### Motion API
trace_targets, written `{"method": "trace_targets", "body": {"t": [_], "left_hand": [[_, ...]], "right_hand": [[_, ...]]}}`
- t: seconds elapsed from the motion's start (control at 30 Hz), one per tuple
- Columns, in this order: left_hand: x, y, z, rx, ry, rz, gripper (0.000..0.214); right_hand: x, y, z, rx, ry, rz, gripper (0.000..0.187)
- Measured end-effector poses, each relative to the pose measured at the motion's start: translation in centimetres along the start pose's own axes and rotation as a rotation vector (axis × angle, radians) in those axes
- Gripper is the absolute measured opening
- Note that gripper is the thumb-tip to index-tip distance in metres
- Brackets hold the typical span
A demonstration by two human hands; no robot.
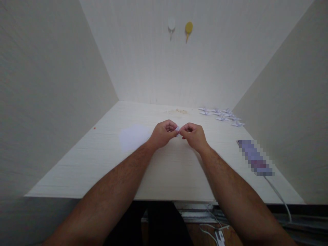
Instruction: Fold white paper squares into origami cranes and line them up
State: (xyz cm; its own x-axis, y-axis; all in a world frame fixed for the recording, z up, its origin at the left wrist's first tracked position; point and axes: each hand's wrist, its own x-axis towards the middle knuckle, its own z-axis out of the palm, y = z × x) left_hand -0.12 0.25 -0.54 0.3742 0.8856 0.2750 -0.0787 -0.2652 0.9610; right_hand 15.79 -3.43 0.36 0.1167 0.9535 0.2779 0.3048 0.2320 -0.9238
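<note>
A small folded piece of white paper is pinched between my two hands, a little above the middle of the table. My left hand is closed on its left side with thumb and fingertips. From the right, the fingertips of my right hand are closed on the same piece. Most of the paper is hidden by the fingers, so its exact shape cannot be made out. Left of my left hand lie white paper sheets. Several folded white paper cranes stand in a group at the back right.
The pale table is walled in on three sides. On its right lies a blurred-out phone-like device with a white cable running off the front edge. Two hooks, one white and one yellow, are on the back wall.
</note>
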Motion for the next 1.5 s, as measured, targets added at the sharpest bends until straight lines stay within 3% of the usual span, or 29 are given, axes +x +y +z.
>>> {"method": "trace_targets", "body": {"t": [0.37,0.7,0.8,1.0,1.23,1.37,1.5], "left_hand": [[0.1,0.6,0.1,-0.133,0.079,-0.083,0.024],[0.0,0.2,0.3,-0.077,0.067,-0.069,0.025],[0.1,0.1,0.3,-0.071,0.105,-0.066,0.025],[0.1,0.1,0.2,-0.077,0.062,-0.055,0.028],[0.5,-0.8,-0.1,0.006,0.138,0.021,0.026],[0.3,-0.2,0.0,0.163,0.203,0.084,0.022],[-0.2,0.6,0.4,0.325,0.188,0.134,0.022]], "right_hand": [[0.2,0.0,0.0,0.277,0.001,0.151,0.019],[-0.1,-0.4,0.4,0.033,0.063,0.077,0.016],[-0.1,-0.4,0.4,0.008,0.080,0.087,0.016],[0.1,-0.2,0.3,0.018,0.053,0.044,0.016],[0.1,0.5,0.7,0.083,0.114,-0.020,0.021],[-0.1,0.8,0.9,0.028,0.135,-0.113,0.016],[-0.2,0.7,1.0,0.026,0.127,-0.120,0.014]]}}
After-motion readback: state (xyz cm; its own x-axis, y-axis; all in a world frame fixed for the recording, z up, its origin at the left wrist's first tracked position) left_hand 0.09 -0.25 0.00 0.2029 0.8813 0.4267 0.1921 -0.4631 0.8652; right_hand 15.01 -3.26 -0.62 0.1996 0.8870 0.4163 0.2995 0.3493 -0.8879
